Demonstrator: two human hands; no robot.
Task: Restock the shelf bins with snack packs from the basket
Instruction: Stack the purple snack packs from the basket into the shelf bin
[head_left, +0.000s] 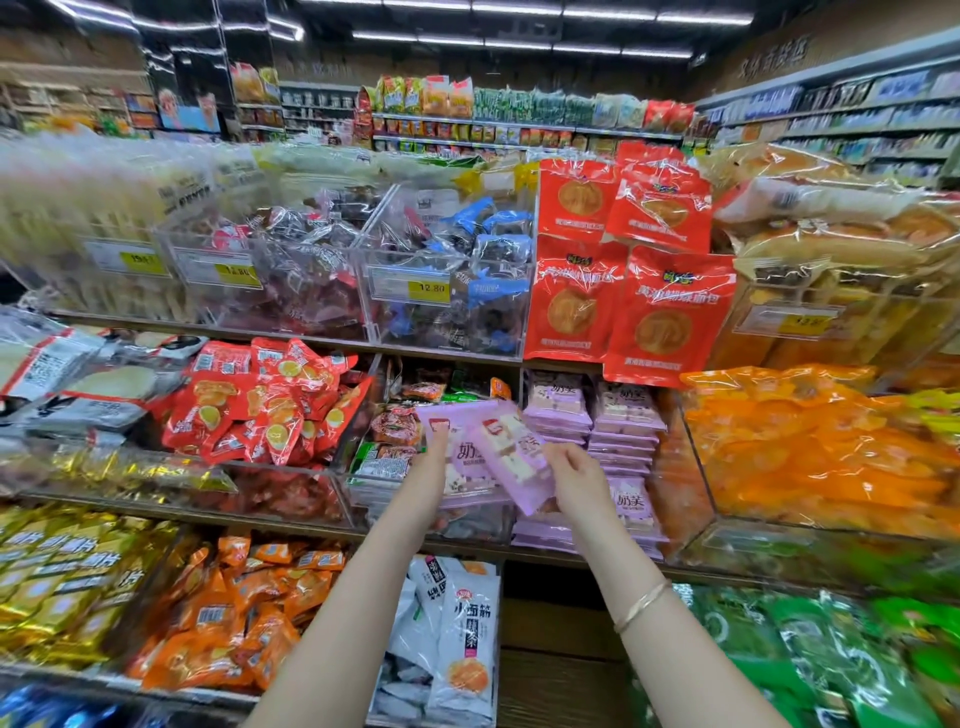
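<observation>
The left hand and right hand pinch purple packs in their fingers, beside a bin stacked with matching packs.

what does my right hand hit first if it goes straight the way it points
The right hand likely meets the purple pack in the left hand first; depth unclear.

L hand: grips purple pack, thumb on front.
R hand: holds 2nd purple pack, tilted, overlapping 1st.
Nearby: purple stacks just right of both.
</observation>
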